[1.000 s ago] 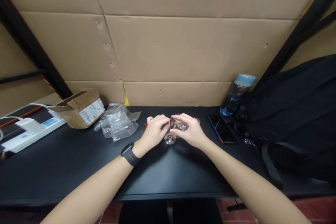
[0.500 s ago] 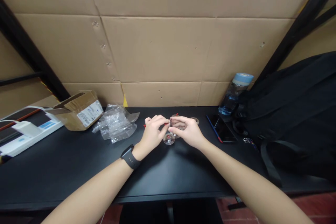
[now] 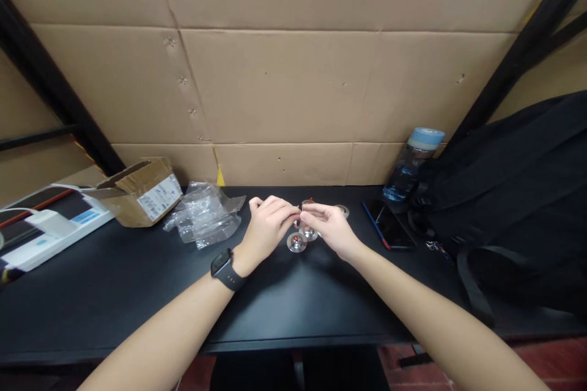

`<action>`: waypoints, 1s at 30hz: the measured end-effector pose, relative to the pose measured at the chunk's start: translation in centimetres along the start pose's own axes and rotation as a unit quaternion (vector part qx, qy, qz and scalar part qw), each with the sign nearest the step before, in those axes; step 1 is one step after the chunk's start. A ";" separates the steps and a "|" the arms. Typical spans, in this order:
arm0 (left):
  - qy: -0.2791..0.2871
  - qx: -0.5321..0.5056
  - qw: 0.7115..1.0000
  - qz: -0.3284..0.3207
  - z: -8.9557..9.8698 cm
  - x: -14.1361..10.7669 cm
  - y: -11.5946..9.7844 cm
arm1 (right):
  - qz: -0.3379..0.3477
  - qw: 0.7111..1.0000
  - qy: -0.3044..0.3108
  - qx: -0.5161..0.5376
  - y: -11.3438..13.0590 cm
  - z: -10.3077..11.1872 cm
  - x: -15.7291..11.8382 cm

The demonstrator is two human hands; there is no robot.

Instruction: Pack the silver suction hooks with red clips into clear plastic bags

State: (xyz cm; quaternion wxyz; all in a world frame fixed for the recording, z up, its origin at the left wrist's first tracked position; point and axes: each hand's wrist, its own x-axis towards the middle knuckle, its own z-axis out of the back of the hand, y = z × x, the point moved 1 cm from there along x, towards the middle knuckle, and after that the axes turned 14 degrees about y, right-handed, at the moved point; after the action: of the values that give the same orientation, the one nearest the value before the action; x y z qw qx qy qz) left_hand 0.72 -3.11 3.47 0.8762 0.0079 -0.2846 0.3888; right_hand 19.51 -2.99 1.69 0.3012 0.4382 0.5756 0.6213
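Observation:
My left hand (image 3: 270,225), with a black watch on its wrist, has its fingers pinched together on something small that I cannot make out. My right hand (image 3: 332,229) meets it fingertip to fingertip and grips a thin edge, mostly hidden between the fingers. Just below the fingertips a round, shiny metal disc (image 3: 297,242) with a red centre lies on the black table. Another metal disc (image 3: 309,234) sits partly under my hands, and a further round piece (image 3: 342,211) shows behind my right hand.
Crumpled clear plastic bags (image 3: 206,217), an open cardboard box (image 3: 147,192) and a white power strip (image 3: 59,238) are on the left. On the right are a phone (image 3: 389,223) with a pen, a water bottle (image 3: 410,165) and a black backpack (image 3: 518,208).
My left fingers have closed in and moved slightly right, toward the right fingertips. The disc seen between my hands has turned and is now mostly hidden.

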 end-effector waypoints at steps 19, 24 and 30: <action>0.062 -0.145 0.986 0.045 -0.2 0.4 -0.3 | 0.093 0.988 -0.003 -0.119 0.5 0.5 0.0; 0.059 -0.092 0.994 0.026 0.2 0.4 -0.1 | 0.095 0.990 -0.001 -0.108 0.5 0.4 0.0; 0.049 -0.014 0.999 0.005 0.3 0.2 0.0 | 0.096 0.990 0.005 -0.103 0.5 0.1 -0.1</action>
State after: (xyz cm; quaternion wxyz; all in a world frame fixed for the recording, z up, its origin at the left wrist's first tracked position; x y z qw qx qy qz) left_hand 0.65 -3.07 3.79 0.8874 -0.0252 -0.2467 0.3887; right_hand 19.74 -3.10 2.16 0.2805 0.4547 0.4658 0.7054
